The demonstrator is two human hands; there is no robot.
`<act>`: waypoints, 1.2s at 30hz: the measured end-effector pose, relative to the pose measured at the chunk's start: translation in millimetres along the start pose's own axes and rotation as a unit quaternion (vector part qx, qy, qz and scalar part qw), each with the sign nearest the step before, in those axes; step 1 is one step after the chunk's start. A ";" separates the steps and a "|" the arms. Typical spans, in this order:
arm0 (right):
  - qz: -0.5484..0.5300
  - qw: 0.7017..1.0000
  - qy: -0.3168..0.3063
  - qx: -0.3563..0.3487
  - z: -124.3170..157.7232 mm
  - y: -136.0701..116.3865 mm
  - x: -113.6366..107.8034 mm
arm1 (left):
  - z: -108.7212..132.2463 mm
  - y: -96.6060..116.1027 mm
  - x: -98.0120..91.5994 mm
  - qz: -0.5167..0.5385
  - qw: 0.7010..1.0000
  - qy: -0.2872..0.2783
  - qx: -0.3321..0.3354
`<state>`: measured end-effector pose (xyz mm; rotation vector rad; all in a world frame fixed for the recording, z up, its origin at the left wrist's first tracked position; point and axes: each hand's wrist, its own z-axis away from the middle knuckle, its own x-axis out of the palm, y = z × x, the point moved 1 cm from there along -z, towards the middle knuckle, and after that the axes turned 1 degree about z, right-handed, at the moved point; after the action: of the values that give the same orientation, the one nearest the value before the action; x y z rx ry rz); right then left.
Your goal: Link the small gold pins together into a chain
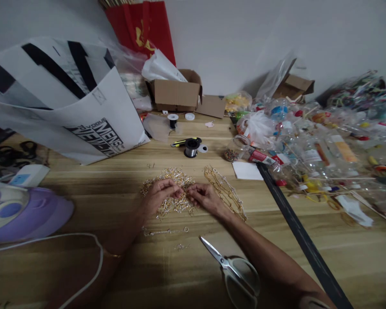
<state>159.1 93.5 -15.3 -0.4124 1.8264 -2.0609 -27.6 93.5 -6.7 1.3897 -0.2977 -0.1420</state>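
Over a pile of small gold and silver jewelry pieces (176, 209), my left hand (162, 193) and my right hand (204, 196) face each other with fingertips close together. Both hands are closed in a pinch. Whatever lies between their fingers is too small to make out. To the right of the pile, several gold and silver chains (227, 189) are laid out lengthwise. A single silver chain (167, 231) with a ring at its end lies in front of my hands. Nearer to me are a few tiny silver bits (182, 247) and a pair of scissors (228, 266), blades pointing away.
Wire spools (191, 148), a yellow utility knife (178, 143) and a jar of beads (234, 150) stand beyond the pile. Plastic bottles (312, 150) crowd the right. A white bag (116, 111) and purple appliance (41, 212) occupy the left, with a white cord (98, 244) near my left arm.
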 end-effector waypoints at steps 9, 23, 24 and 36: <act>-0.026 0.999 0.039 -0.004 -3.3 7.2 -3.7 | 2.3 -2.0 4.7 0.054 0.993 -0.067 -0.077; -0.025 0.997 0.064 -0.045 -5.0 18.2 -6.7 | 8.7 -0.2 16.7 0.069 0.976 -0.153 -0.142; -0.026 0.997 0.063 -0.046 -4.9 18.6 -6.9 | 9.2 0.4 18.2 0.070 0.975 -0.153 -0.147; -0.011 0.996 0.060 -0.070 -3.6 16.8 -9.6 | 7.3 0.9 26.8 0.059 0.973 -0.168 -0.148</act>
<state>167.3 99.3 -32.3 -0.3546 2.0535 -2.0176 -4.2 79.4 -1.4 1.0458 -0.6144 -0.3113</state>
